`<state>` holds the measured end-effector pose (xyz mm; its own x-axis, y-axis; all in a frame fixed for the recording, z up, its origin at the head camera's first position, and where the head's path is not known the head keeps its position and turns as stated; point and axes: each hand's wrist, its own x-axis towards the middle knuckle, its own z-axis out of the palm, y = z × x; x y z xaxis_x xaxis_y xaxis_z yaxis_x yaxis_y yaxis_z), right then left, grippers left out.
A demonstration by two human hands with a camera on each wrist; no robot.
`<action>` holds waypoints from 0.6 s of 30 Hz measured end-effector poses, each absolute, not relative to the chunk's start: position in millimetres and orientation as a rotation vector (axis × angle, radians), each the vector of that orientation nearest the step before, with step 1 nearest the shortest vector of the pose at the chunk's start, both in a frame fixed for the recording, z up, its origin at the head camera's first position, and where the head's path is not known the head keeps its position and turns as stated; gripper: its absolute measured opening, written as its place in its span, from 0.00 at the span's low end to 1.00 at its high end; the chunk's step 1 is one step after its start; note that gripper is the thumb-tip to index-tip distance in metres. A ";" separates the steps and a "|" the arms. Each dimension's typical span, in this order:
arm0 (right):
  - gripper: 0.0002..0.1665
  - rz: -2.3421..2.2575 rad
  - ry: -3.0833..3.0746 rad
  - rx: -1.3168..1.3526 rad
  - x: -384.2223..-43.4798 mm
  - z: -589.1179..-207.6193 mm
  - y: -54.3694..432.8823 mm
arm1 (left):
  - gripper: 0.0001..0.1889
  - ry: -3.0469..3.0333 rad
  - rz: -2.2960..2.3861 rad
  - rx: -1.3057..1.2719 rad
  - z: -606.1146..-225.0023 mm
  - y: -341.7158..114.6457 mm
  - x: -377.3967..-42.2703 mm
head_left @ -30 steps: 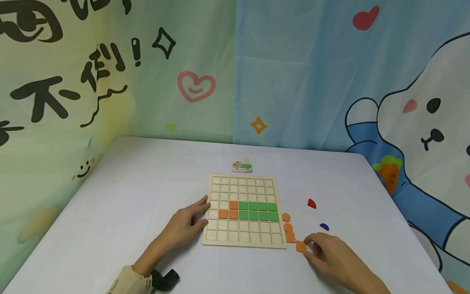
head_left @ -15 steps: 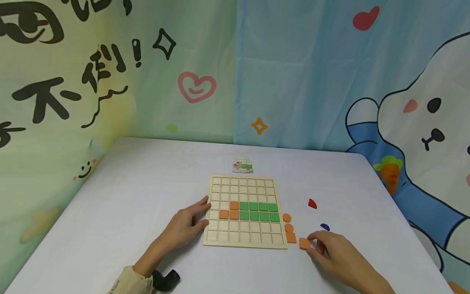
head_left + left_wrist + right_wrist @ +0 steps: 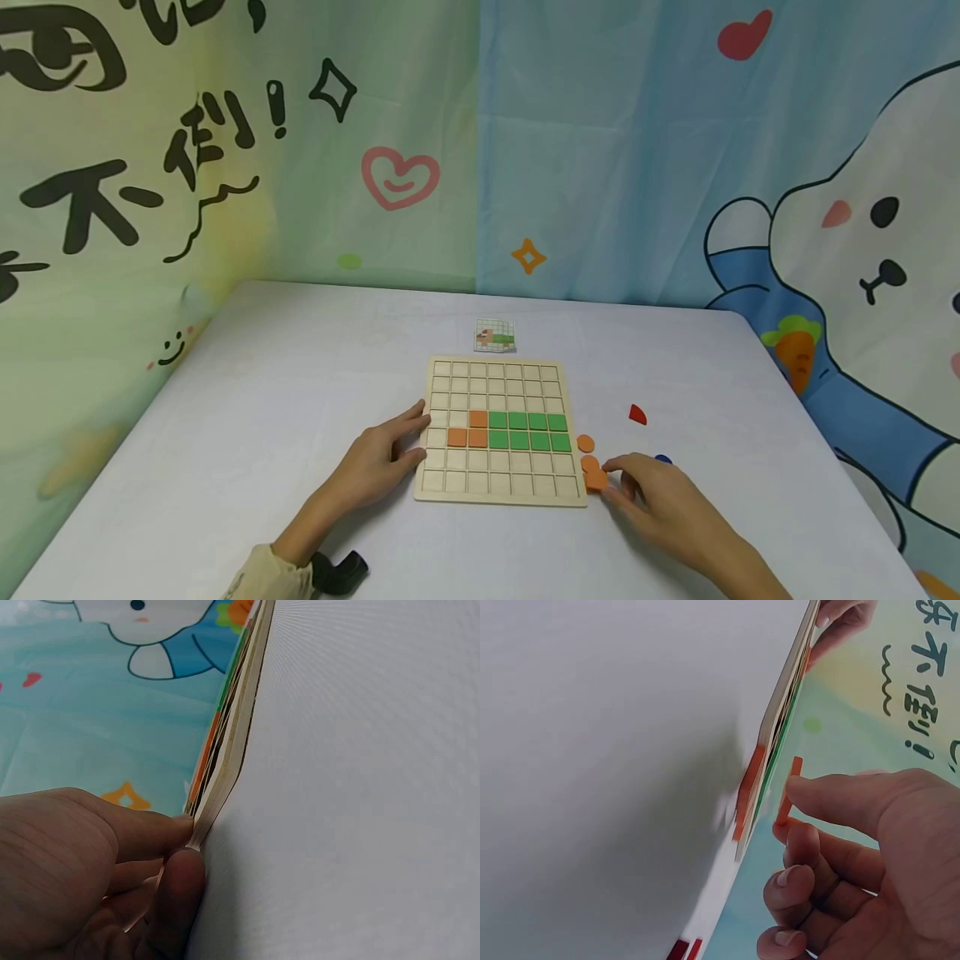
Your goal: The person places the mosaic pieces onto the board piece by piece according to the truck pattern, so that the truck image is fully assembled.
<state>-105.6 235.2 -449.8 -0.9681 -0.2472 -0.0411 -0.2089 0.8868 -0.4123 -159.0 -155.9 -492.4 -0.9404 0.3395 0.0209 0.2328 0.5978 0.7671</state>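
Observation:
A light wooden grid board (image 3: 495,492) lies on the white table, holding a double row of green square tiles (image 3: 528,432) and three orange ones (image 3: 467,437) at their left. My left hand (image 3: 382,457) rests at the board's left edge, thumb and forefinger spread apart against it. Beyond the board's lower right edge, my right hand (image 3: 660,504) pinches an orange square tile (image 3: 790,791) between thumb and fingertip, clear of the table in the right wrist view. It overlaps another orange square piece (image 3: 593,488) in the head view. Two orange round pieces (image 3: 585,443) lie just above that.
A small picture card (image 3: 494,336) with a gridded pattern lies behind the board. A red wedge piece (image 3: 637,415) sits to the right; a blue piece (image 3: 663,458) is partly hidden behind my right hand. A black curved object (image 3: 340,573) is by my left sleeve.
My right hand first drew the orange square tile slightly right, then moved it up and left toward the other orange pieces. My left hand stays at the board's edge.

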 end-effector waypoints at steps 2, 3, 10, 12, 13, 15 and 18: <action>0.13 -0.659 2.985 -0.419 -107.6 -450.4 231.0 | 0.28 2.698 1.268 0.492 -492.5 -156.1 -158.6; 0.13 -0.677 2.996 -0.449 -109.0 -450.8 228.5 | 0.28 2.702 1.268 0.494 -492.5 -156.4 -158.4; 0.08 -0.782 3.020 -0.633 -116.1 -451.2 209.4 | 0.28 2.700 1.278 0.496 -491.0 -156.4 -157.3; 0.10 -0.817 3.001 -0.664 -118.4 -450.7 204.1 | 0.28 2.698 1.278 0.492 -491.0 -156.4 -157.3; 0.11 -0.825 2.992 -0.673 -119.5 -450.4 201.7 | 0.28 2.700 1.276 0.487 -491.0 -156.4 -157.2; 0.11 -0.829 2.978 -0.684 -121.9 -450.4 197.0 | 0.28 2.703 1.276 0.485 -490.9 -156.2 -157.0; 0.11 -0.821 2.965 -0.687 -125.7 -450.4 189.8 | 0.28 2.705 1.274 0.484 -491.3 -156.4 -157.1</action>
<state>-125.7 189.8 -450.4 -0.9049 -0.4074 0.1232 -0.4128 0.7694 -0.4875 -157.1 -156.4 -491.3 -0.9428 0.3318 0.0336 0.2373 0.5967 0.7666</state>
